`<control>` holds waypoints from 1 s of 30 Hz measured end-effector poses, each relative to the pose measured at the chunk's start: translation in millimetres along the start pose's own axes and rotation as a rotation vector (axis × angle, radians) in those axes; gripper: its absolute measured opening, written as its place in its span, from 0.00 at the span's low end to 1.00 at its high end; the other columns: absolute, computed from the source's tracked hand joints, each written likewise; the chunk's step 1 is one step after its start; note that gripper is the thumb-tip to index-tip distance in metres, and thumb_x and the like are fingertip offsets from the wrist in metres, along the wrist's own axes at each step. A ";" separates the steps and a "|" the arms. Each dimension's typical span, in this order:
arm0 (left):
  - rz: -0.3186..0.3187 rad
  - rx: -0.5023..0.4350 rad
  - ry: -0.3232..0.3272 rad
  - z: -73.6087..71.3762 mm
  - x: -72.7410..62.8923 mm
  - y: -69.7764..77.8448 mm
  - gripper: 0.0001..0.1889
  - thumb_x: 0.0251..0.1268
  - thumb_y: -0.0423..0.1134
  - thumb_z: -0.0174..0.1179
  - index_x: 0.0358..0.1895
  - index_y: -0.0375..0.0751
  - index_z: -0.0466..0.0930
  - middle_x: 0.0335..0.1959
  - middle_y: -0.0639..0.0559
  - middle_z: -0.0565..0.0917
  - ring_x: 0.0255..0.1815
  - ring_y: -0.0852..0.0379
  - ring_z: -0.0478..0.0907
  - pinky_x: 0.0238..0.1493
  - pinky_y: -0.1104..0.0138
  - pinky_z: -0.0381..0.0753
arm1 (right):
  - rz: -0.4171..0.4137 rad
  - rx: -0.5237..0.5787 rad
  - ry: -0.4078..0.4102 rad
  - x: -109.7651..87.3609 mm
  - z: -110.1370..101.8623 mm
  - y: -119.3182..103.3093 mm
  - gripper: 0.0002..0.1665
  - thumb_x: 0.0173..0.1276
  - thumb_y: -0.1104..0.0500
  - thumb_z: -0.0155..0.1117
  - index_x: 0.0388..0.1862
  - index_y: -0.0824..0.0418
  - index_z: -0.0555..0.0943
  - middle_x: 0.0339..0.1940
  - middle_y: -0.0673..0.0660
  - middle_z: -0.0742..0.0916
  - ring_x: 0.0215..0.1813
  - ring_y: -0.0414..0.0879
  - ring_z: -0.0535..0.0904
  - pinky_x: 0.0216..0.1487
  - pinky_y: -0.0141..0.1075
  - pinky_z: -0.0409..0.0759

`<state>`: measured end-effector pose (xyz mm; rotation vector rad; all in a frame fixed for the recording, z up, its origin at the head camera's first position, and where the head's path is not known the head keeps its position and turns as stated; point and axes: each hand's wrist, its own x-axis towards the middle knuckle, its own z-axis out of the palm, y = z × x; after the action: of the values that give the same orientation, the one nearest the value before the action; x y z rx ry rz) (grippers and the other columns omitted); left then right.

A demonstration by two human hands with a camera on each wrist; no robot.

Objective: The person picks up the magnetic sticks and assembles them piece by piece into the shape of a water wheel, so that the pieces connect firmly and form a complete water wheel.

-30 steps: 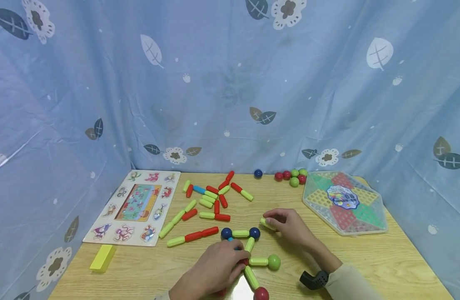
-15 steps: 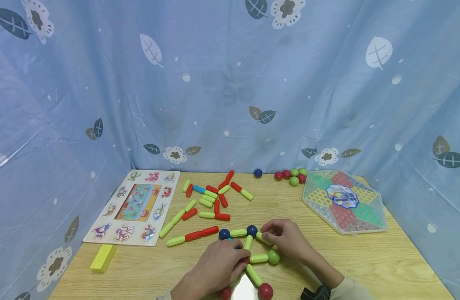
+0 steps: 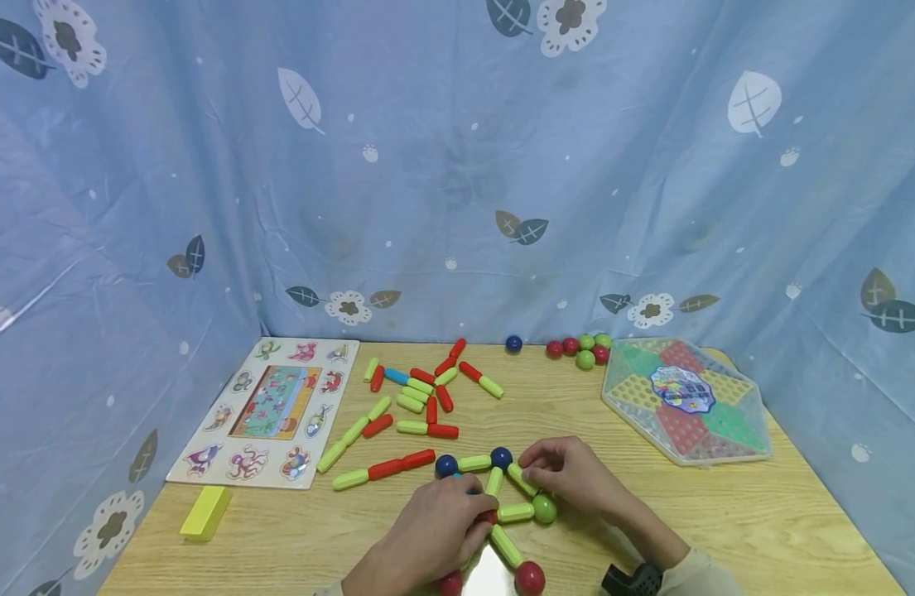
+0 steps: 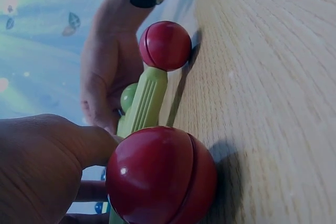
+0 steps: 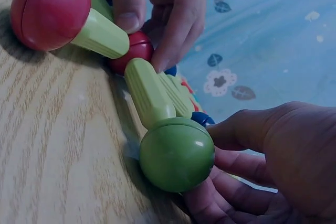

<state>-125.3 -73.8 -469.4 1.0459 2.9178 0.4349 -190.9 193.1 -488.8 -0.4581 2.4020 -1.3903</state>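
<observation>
A flat frame of light green magnetic rods and coloured balls lies on the table. My left hand (image 3: 438,526) pinches the red ball (image 5: 137,51) at its centre between thumb and fingers, covering part of the frame. With thumb and fingertips, my right hand (image 3: 576,476) holds a light green rod (image 3: 522,478), which spans from a blue ball (image 3: 501,458) to the green ball (image 3: 544,508). A second blue ball (image 3: 445,465) sits at the far left corner. Near the front edge, another rod (image 3: 506,546) ends in a larger-looking red ball (image 3: 530,578); one more red ball (image 4: 163,179) is under my left wrist.
Loose red, green and blue rods (image 3: 420,393) lie beyond the left hand. Several balls (image 3: 585,360) cluster at the back, with a lone blue ball (image 3: 513,343) nearby. An animal puzzle board (image 3: 330,426), yellow block (image 3: 205,513) and hexagonal game box (image 3: 684,401) flank them.
My right hand has moved left and nearer with the green rod. The rod's far end came to the blue ball, then its near end swung to the green ball. My left hand stays on the centre.
</observation>
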 end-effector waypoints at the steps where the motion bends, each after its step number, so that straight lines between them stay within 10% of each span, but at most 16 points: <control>1: -0.003 -0.003 0.000 0.4 0.1 0.0 0.12 0.77 0.52 0.69 0.57 0.61 0.92 0.48 0.61 0.86 0.44 0.68 0.80 0.44 0.69 0.84 | -0.004 0.000 -0.007 0.1 -0.5 0.0 0.08 0.76 0.60 0.72 0.50 0.61 0.90 0.40 0.53 0.92 0.43 0.46 0.88 0.42 0.31 0.84; 12: 0.003 0.018 0.017 0.5 -0.5 1.9 0.12 0.78 0.52 0.69 0.57 0.61 0.92 0.52 0.60 0.85 0.48 0.64 0.80 0.48 0.67 0.84 | -0.039 -0.031 -0.031 -0.7 0.5 -2.6 0.13 0.73 0.59 0.76 0.53 0.62 0.89 0.40 0.52 0.91 0.42 0.43 0.87 0.43 0.31 0.85; 20: 0.120 0.029 0.053 3.1 2.1 -1.1 0.07 0.78 0.49 0.67 0.47 0.56 0.92 0.51 0.60 0.85 0.49 0.61 0.76 0.50 0.65 0.82 | -0.107 -0.062 -0.047 5.7 1.8 -2.5 0.13 0.73 0.58 0.78 0.53 0.60 0.89 0.40 0.51 0.91 0.41 0.40 0.87 0.44 0.31 0.85; 30: 0.157 0.027 -0.023 -0.2 1.7 3.1 0.10 0.82 0.45 0.63 0.57 0.59 0.90 0.55 0.64 0.87 0.58 0.62 0.80 0.66 0.61 0.81 | -0.206 -0.095 -0.027 47.2 -14.6 4.1 0.08 0.78 0.57 0.73 0.51 0.59 0.90 0.41 0.52 0.93 0.42 0.41 0.88 0.45 0.32 0.86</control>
<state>-124.6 -70.5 -468.3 1.2810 2.8401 0.3850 -239.9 185.9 -491.2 -0.7637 2.4641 -1.3441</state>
